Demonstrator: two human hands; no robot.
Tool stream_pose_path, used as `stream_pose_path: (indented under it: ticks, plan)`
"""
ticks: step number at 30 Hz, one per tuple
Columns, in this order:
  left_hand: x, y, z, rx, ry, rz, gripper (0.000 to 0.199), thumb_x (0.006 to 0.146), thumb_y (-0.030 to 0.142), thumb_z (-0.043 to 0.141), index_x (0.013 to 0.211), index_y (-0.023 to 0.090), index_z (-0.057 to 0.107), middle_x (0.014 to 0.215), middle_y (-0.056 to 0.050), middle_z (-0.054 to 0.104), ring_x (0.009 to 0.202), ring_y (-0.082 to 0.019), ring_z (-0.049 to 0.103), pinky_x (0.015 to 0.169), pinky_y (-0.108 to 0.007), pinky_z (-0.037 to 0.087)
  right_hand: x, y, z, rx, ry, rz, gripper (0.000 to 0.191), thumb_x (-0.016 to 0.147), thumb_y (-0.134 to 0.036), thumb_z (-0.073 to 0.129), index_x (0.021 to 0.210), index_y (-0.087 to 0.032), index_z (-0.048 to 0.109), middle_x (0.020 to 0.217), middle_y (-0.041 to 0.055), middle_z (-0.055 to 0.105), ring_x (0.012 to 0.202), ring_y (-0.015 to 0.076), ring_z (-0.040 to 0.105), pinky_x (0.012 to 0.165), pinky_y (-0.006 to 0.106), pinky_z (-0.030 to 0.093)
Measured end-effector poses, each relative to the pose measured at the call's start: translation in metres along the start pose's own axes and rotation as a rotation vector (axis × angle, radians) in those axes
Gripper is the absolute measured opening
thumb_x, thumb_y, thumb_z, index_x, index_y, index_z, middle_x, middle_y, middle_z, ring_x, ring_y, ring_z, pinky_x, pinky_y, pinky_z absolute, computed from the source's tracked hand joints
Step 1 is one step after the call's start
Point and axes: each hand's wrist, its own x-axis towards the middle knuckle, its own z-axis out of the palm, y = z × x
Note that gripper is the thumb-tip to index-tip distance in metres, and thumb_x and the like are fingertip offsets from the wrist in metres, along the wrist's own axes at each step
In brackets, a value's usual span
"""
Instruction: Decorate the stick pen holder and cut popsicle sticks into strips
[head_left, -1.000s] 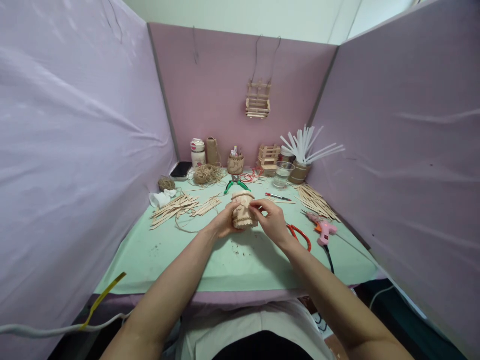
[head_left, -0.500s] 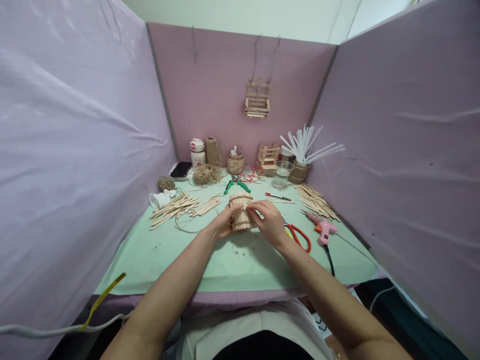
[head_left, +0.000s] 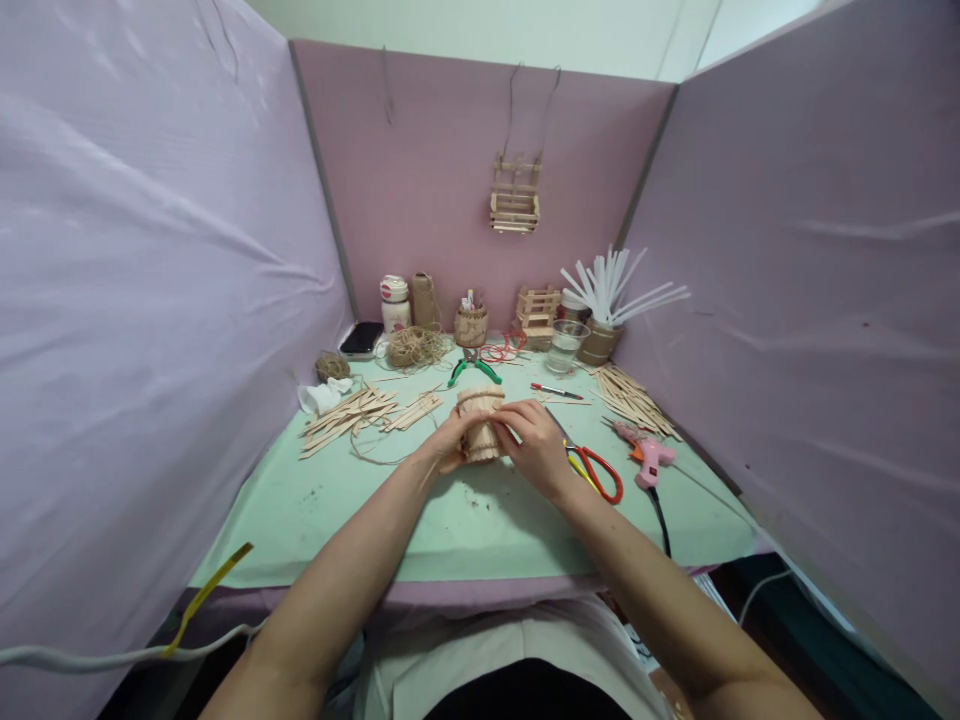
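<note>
A small round holder made of wooden craft sticks (head_left: 481,444) stands upright in front of me, with twine bands near its top and bottom. My left hand (head_left: 452,438) is wrapped round its left side, the thumb lying across the front. On the front right, my right hand (head_left: 531,440) has thumb and index finger pinched together against the sticks, close to the left thumb. Whatever is between those fingertips is too small to make out. Red-handled scissors (head_left: 600,474) lie just right of the right hand.
Craft sticks (head_left: 349,420) lie at left, and more sticks (head_left: 634,402) at right. A pink glue gun (head_left: 652,460) with a cord is at the right. Green pliers (head_left: 474,368), a pen (head_left: 556,391), twine (head_left: 415,347) and a clear cup of water (head_left: 566,346) sit farther back.
The left thumb has shifted right across the holder's front, toward the right fingertips. The right hand stays pinched at nearly the same spot.
</note>
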Motion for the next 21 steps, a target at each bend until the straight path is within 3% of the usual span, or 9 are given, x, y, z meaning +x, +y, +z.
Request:
stream_pose_path:
  ticks: [6, 11, 21]
  plan:
    - [-0.001, 0.001, 0.0, -0.024, -0.05, 0.003, 0.047, 0.073, 0.027, 0.069, 0.118, 0.019, 0.056, 0.095, -0.006, 0.068, 0.082, -0.023, 0.064, 0.069, -0.034, 0.054, 0.0, 0.0, -0.001, 0.032, 0.012, 0.012, 0.018, 0.09, -0.02, 0.052, 0.096, -0.023, 0.068, 0.095, 0.008, 0.069, 0.093, 0.0229, 0.058, 0.082, 0.039, 0.049]
    - [-0.001, 0.002, -0.001, -0.075, -0.07, -0.017, 0.039, 0.076, 0.028, 0.064, 0.112, 0.015, 0.061, 0.102, -0.01, 0.069, 0.091, -0.026, 0.065, 0.077, -0.039, 0.055, -0.007, 0.003, -0.022, 0.047, 0.082, 0.079, 0.018, 0.089, -0.021, 0.052, 0.1, -0.023, 0.066, 0.097, 0.0079, 0.067, 0.094, 0.0232, 0.059, 0.085, 0.041, 0.048]
    - [-0.003, 0.005, 0.006, -0.106, 0.022, 0.061, 0.047, 0.069, 0.025, 0.07, 0.115, 0.017, 0.059, 0.108, -0.012, 0.068, 0.091, -0.025, 0.067, 0.077, -0.042, 0.057, -0.021, -0.001, -0.047, 0.021, 0.112, 0.229, 0.01, 0.087, -0.024, 0.055, 0.09, -0.023, 0.064, 0.091, 0.0057, 0.069, 0.09, 0.0224, 0.061, 0.081, 0.038, 0.047]
